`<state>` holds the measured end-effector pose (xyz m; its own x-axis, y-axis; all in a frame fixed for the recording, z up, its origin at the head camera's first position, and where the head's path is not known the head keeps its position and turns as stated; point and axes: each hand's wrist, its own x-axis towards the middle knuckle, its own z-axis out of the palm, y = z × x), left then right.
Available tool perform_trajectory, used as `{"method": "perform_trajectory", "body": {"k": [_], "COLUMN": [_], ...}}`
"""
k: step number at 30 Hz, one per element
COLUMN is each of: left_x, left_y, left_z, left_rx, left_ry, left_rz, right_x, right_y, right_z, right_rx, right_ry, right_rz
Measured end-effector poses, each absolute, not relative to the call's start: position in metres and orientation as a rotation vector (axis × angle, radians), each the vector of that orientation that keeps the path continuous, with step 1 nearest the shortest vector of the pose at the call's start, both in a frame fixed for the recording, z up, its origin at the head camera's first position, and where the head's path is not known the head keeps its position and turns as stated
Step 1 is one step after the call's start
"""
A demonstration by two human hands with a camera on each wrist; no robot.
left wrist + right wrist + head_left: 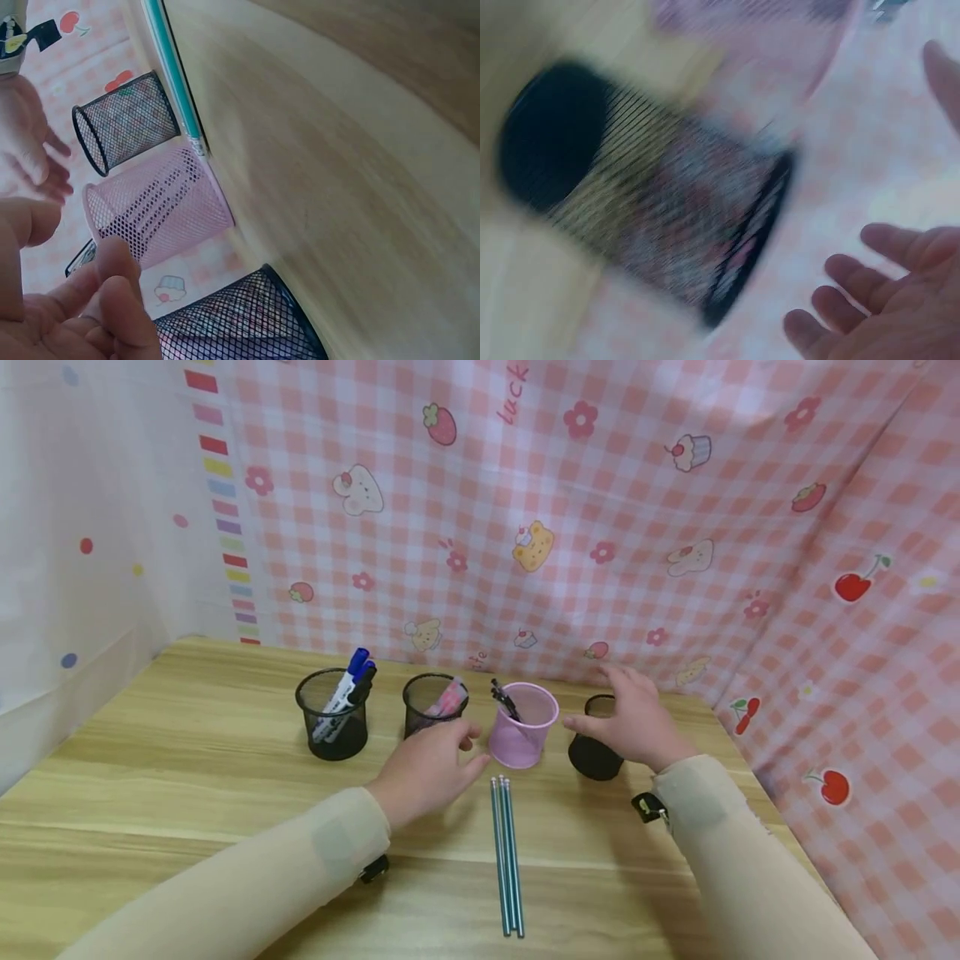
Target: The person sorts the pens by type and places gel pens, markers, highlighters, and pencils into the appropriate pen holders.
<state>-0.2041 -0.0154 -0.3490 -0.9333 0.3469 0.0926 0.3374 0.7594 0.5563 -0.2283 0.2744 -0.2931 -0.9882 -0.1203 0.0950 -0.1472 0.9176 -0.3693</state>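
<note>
My right hand (633, 718) is beside a black mesh pen cup (596, 756), thumb and fingers spread. That cup appears tilted, its dark base (551, 139) showing in the blurred right wrist view, where the fingers look apart from it. My left hand (431, 768) hovers in front of another black mesh cup (411, 702), fingers loosely bent and holding nothing. Between the hands stands a pink mesh cup (517, 743) with several black pens (506, 700) in it. Three teal pencils (506, 860) lie side by side on the table in front of it.
At the left, a black mesh cup (337, 735) holds blue and black markers (347, 693). A pink patterned item (448, 697) sticks out of the cup behind my left hand. Checked pink cloth (480, 527) hangs behind the wooden table (187, 735) and along its right side.
</note>
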Motion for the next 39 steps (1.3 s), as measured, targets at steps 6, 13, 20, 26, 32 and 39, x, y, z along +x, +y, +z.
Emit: {"method": "perform_trajectory", "body": {"k": [6,13,20,26,32,39], "left_x": [-0.203,-0.206,-0.209,-0.209,-0.211,-0.211], "left_y": [-0.017,-0.017,-0.013,-0.005,0.005,0.013], "left_z": [-0.351,-0.356,-0.365,-0.367,-0.365,-0.367], "left_rx": [0.584,0.603,0.629,0.665,0.672,0.67], "left_ry": [2.903,2.864,2.816,2.774,2.74,2.725], "left_rz": [0.795,0.703,0.564,0.444,0.352,0.341], "right_x": [-0.239,-0.245,-0.248,-0.249,-0.25,-0.25], "right_y": [0.32,0.335,0.334,0.334,0.336,0.335], "right_z": [-0.311,-0.33,-0.343,-0.351,-0.353,-0.352], "right_rx": [0.263,0.275,0.184,0.165,0.149,0.14], "right_ry": [-3.063,-3.08,-3.062,-3.014,-2.994,-2.998], "right_rz": [0.646,0.827,0.879,0.936,1.027,1.076]}}
